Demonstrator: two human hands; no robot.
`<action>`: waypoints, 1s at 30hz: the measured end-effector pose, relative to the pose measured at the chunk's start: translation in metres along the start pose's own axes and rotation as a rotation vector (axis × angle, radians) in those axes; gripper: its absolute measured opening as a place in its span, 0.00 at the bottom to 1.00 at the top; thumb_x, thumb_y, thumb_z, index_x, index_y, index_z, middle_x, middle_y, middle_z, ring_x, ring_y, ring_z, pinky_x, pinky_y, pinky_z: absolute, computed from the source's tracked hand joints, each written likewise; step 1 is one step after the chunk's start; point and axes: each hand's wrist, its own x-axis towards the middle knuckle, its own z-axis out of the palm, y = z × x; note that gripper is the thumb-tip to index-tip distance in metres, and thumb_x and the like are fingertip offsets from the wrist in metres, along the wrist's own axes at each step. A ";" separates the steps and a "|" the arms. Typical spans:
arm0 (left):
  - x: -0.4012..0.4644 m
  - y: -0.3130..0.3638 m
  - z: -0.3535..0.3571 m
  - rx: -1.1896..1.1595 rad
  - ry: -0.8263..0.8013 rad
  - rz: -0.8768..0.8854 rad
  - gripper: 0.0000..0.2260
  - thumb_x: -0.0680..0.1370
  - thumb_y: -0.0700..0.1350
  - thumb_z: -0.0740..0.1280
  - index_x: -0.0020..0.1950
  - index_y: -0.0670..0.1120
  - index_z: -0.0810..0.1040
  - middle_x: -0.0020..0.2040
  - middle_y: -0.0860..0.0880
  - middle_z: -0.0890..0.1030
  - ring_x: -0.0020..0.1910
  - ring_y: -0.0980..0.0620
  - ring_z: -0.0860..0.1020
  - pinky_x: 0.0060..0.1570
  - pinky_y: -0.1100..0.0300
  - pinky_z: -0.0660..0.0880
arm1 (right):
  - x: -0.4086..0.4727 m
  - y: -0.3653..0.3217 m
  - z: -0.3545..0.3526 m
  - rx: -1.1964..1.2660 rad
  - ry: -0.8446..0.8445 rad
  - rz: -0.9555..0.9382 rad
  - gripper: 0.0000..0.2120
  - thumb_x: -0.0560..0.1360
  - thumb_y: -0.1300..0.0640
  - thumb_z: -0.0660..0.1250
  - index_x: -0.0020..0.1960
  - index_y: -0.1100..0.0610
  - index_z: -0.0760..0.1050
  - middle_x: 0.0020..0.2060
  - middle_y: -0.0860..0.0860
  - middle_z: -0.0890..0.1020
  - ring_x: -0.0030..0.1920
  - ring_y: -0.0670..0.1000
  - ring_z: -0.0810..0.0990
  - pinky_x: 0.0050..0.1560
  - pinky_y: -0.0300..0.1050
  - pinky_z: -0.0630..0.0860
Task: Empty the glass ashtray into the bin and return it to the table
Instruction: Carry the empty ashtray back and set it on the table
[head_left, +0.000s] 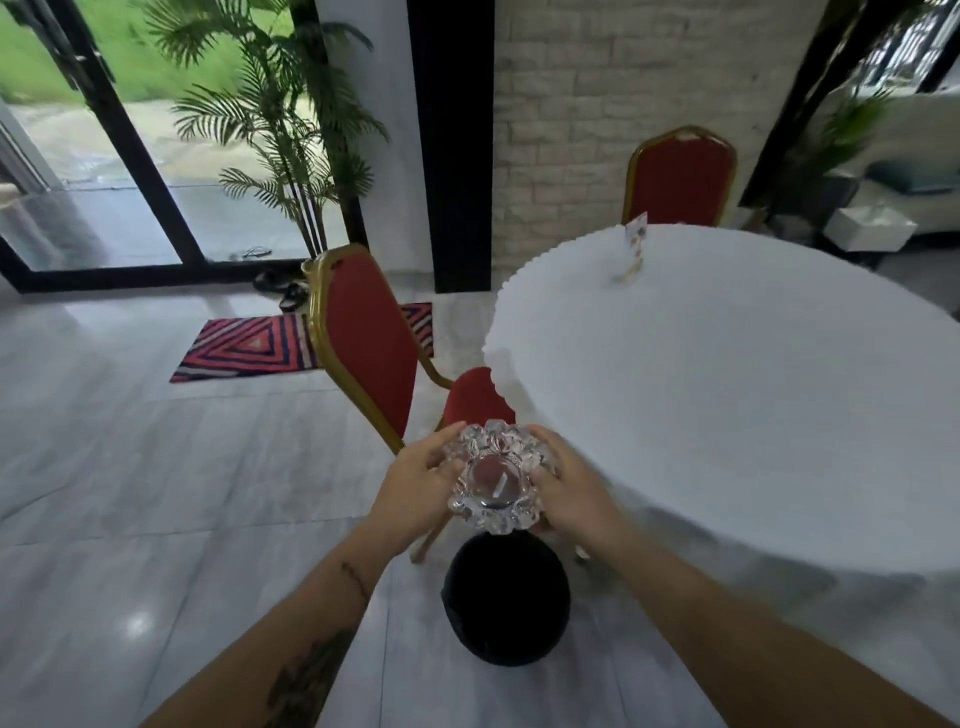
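I hold a cut-glass ashtray (496, 477) with both hands, level, its bowl facing up. My left hand (415, 486) grips its left rim and my right hand (569, 486) grips its right rim. A thin pale bit lies in the bowl. The ashtray hangs in the air just beyond and above a round black bin (505, 597) standing on the floor. The round table with a white cloth (727, 395) is to the right, its edge close to my right hand.
A red chair with a gold frame (363, 343) stands pushed toward the table just past the ashtray. A second red chair (680, 176) is behind the table. A small card holder (635, 249) stands on the table's far side. A striped mat (249, 345) lies on the tiled floor at left.
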 end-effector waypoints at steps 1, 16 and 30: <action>0.001 0.009 0.001 0.001 -0.011 0.016 0.20 0.81 0.39 0.65 0.71 0.54 0.74 0.67 0.50 0.79 0.64 0.54 0.78 0.66 0.49 0.76 | -0.003 -0.006 -0.008 0.007 0.011 0.000 0.23 0.81 0.62 0.61 0.73 0.46 0.69 0.65 0.49 0.78 0.60 0.47 0.78 0.54 0.33 0.75; 0.070 0.090 0.126 -0.059 -0.159 -0.063 0.15 0.83 0.37 0.58 0.67 0.50 0.74 0.48 0.50 0.82 0.39 0.53 0.78 0.40 0.59 0.76 | 0.026 0.019 -0.145 0.025 0.084 0.199 0.18 0.81 0.63 0.58 0.67 0.50 0.61 0.51 0.60 0.79 0.41 0.55 0.79 0.32 0.43 0.80; 0.190 0.105 0.351 -0.069 -0.055 -0.298 0.16 0.79 0.43 0.62 0.59 0.62 0.79 0.50 0.50 0.86 0.43 0.46 0.86 0.45 0.42 0.84 | 0.133 0.135 -0.329 0.073 0.018 0.407 0.30 0.75 0.68 0.57 0.74 0.47 0.66 0.61 0.55 0.76 0.42 0.55 0.80 0.32 0.42 0.80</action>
